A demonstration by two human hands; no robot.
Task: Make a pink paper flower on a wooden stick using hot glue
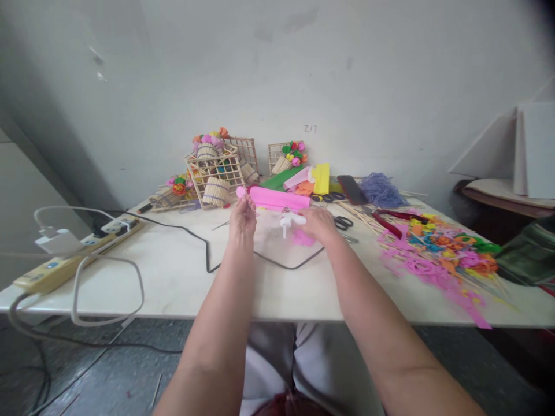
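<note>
My left hand (pixel 243 218) is closed in a pinch on a small pink paper flower (pixel 240 191), which shows just above the fingertips. To its right, a white glue gun (pixel 292 220) is tilted over the table. My right hand (pixel 319 223) has its fingers curled at the right end of this glue gun; the grip itself is partly hidden and blurred. Below the right hand lies a piece of pink crepe paper (pixel 304 237). Behind both hands stretches a folded strip of bright pink crepe paper (pixel 280 198).
Stick baskets (pixel 217 173) with paper flowers stand at the back left. Green, orange and yellow paper (pixel 321 178), a phone (pixel 351 190), scissors (pixel 343 222), purple strands (pixel 383 189), red-handled pliers (pixel 387 224) and colourful scraps (pixel 451 245) lie rightward. A power strip (pixel 47 271) and cables occupy the left.
</note>
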